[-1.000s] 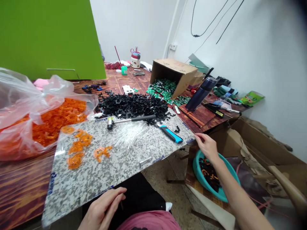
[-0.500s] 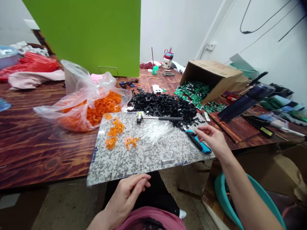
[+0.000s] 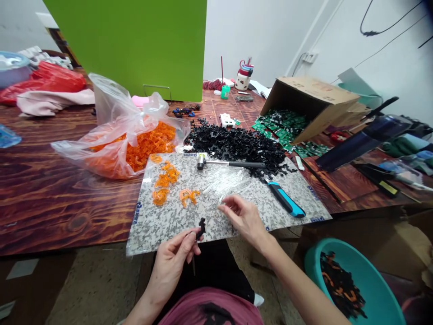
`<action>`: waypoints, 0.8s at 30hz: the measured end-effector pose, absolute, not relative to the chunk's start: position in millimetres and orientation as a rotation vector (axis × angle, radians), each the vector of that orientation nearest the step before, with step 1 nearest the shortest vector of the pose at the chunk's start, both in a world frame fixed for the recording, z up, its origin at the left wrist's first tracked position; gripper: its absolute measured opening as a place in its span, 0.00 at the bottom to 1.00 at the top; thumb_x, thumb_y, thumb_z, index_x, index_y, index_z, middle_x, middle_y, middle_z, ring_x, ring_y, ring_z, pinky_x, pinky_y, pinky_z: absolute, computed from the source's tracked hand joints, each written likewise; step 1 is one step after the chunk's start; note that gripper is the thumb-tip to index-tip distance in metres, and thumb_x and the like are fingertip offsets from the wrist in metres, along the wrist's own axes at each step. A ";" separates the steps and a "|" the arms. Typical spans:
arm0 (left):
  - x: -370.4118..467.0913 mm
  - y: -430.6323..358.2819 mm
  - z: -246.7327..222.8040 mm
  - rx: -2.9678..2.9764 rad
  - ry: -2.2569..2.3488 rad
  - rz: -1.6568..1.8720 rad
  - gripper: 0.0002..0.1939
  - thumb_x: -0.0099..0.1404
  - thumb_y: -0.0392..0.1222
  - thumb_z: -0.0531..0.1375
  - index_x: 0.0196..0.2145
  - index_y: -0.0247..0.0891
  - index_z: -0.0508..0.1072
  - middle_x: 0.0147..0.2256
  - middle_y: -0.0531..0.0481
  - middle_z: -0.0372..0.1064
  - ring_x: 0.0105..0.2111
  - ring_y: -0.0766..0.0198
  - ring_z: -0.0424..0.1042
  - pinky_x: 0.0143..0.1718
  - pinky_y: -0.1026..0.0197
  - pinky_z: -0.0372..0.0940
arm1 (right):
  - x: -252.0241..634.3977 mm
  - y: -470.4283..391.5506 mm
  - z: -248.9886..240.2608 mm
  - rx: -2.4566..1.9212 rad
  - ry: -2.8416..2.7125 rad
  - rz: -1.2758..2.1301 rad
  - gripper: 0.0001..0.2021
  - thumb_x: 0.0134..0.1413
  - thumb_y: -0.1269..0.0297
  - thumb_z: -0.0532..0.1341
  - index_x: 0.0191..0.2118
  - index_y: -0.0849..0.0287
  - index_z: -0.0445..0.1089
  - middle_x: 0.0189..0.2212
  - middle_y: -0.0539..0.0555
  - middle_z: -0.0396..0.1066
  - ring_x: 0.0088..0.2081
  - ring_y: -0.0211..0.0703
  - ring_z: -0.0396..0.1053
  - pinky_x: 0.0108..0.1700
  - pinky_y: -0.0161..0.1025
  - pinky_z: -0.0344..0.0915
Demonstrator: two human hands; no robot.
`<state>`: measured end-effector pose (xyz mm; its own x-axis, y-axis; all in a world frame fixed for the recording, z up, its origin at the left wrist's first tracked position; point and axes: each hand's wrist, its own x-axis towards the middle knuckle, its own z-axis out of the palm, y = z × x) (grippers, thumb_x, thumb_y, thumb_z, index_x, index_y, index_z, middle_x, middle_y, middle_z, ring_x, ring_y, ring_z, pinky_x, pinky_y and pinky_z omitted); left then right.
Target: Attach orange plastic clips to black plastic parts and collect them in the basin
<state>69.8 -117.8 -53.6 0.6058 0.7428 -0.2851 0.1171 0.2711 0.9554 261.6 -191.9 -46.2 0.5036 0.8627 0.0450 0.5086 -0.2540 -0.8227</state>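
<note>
Left hand (image 3: 172, 259) pinches a small black plastic part (image 3: 202, 229) at the slab's near edge. Right hand (image 3: 246, 221) half-curled, fingertips by the thin clear strips (image 3: 225, 180); can't tell if it's gripping one.

Progress: teal basin (image 3: 379, 282), low beyond the right hand, has black and orange pieces (image 3: 343, 289); can't tell if joined. Plenty loose: big black pile (image 3: 233, 144) ahead of the hands, orange parts (image 3: 152, 140) bagged ahead-left.

Surface: speckled slab (image 3: 152, 237) on wood-grain table (image 3: 98, 216); mallet (image 3: 230, 163) ahead. Room: green panel (image 3: 135, 45) beyond left hand, white wall (image 3: 264, 36) behind.
</note>
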 end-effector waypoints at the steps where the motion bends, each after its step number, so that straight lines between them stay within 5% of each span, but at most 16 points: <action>1: 69.7 -116.1 -53.5 1.223 0.870 0.506 0.21 0.57 0.55 0.62 0.37 0.32 0.79 0.19 0.52 0.67 0.19 0.70 0.59 0.24 0.66 0.57 | 268.9 -189.4 -47.7 -2.027 -1.175 0.394 0.10 0.56 0.56 0.59 0.35 0.59 0.68 0.26 0.50 0.69 0.26 0.36 0.66 0.31 0.34 0.63; 11: 71.2 -111.3 -52.4 1.027 0.892 0.475 0.23 0.54 0.56 0.63 0.35 0.31 0.78 0.17 0.56 0.61 0.19 0.71 0.56 0.21 0.67 0.52 | 279.3 -182.0 -52.8 -2.289 -1.136 0.178 0.09 0.55 0.59 0.57 0.28 0.57 0.70 0.26 0.51 0.72 0.25 0.41 0.67 0.28 0.36 0.57; 19: 70.3 -108.1 -51.8 0.985 0.838 0.478 0.22 0.56 0.55 0.63 0.36 0.32 0.79 0.17 0.56 0.61 0.19 0.72 0.57 0.20 0.68 0.51 | 228.6 -199.2 -19.9 -1.755 -1.376 0.415 0.05 0.59 0.64 0.56 0.35 0.58 0.67 0.25 0.50 0.68 0.23 0.35 0.64 0.24 0.32 0.60; 24: 68.1 -108.6 -48.2 1.046 0.798 0.479 0.18 0.56 0.52 0.63 0.24 0.32 0.76 0.18 0.55 0.65 0.19 0.73 0.59 0.21 0.69 0.55 | 210.5 -193.0 -24.8 -1.660 -1.521 0.465 0.04 0.59 0.68 0.55 0.34 0.58 0.67 0.27 0.50 0.68 0.28 0.36 0.65 0.32 0.32 0.62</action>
<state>68.1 -108.6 -48.2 0.6335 0.6905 -0.3492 0.0164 0.4393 0.8982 210.5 -193.0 -24.8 0.2033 0.9464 0.2508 0.6447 0.0635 -0.7618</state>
